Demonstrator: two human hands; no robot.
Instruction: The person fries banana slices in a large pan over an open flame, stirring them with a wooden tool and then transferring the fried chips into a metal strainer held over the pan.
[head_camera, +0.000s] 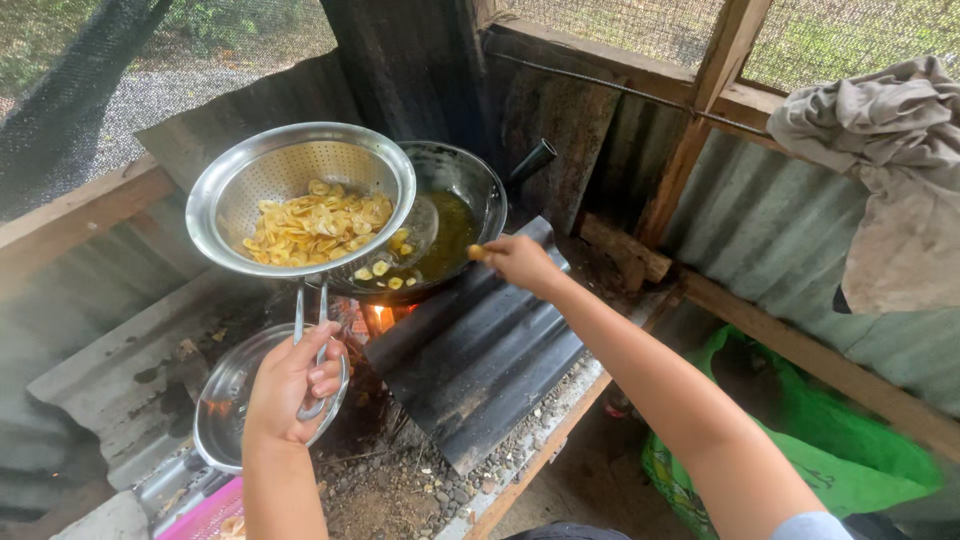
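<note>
Two hands: left hand (292, 385) grips strainer (300, 195); wok (455, 215) half-hidden.

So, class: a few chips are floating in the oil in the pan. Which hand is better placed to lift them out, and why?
The right hand: it hovers at the pan rim beside the floating chips. The left hand has its grip on the strainer handle.
</note>
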